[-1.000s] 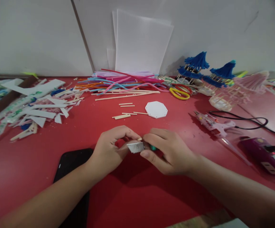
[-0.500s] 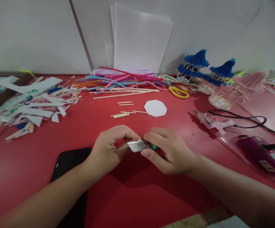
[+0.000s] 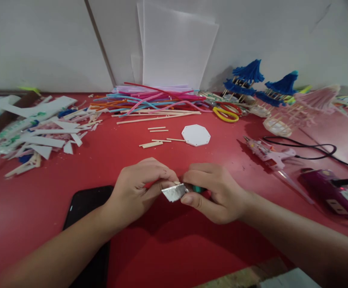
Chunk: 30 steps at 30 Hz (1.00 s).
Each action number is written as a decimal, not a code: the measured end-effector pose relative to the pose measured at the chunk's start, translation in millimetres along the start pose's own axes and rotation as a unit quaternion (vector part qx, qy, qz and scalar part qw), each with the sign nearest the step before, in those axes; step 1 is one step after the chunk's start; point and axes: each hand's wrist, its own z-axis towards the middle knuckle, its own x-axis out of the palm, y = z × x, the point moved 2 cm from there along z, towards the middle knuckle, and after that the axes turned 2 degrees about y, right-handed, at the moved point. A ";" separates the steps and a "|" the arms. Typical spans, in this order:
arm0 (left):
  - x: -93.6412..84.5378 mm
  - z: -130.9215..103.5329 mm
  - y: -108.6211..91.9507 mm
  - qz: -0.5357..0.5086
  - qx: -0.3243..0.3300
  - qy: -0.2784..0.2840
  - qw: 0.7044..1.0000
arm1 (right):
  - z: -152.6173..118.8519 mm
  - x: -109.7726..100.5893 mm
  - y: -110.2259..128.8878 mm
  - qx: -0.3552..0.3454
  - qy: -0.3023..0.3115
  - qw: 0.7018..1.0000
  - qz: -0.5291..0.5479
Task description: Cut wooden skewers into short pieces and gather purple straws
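Note:
My right hand (image 3: 218,192) is wrapped round the green handle (image 3: 198,189) of a knife. Its wide silver blade (image 3: 174,193) points left, toward the fingers of my left hand (image 3: 143,188). My left hand is closed in a pinch on a small pale wooden piece (image 3: 177,183), of which only a bit shows at the blade's upper edge. Beyond my hands lie a white octagonal plate (image 3: 196,135) with small holes near its rim and several short wooden sticks (image 3: 152,145).
A black phone (image 3: 86,204) lies under my left forearm. On the right are a glue gun (image 3: 270,156) with its cable and a purple power socket (image 3: 334,192). Behind are coloured pipe cleaners (image 3: 161,98), yellow scissors (image 3: 226,115) and blue-roofed models (image 3: 246,78). Scraps (image 3: 47,132) lie left.
The blade has tilted and moved slightly down, and more of the green handle shows. Both hands keep their hold. The view has shifted a little.

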 end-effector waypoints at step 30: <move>-1.5 -4.6 -4.3 -0.028 0.054 -0.021 0.998 | -4.4 -35.0 -39.8 0.155 -0.201 0.958 -0.133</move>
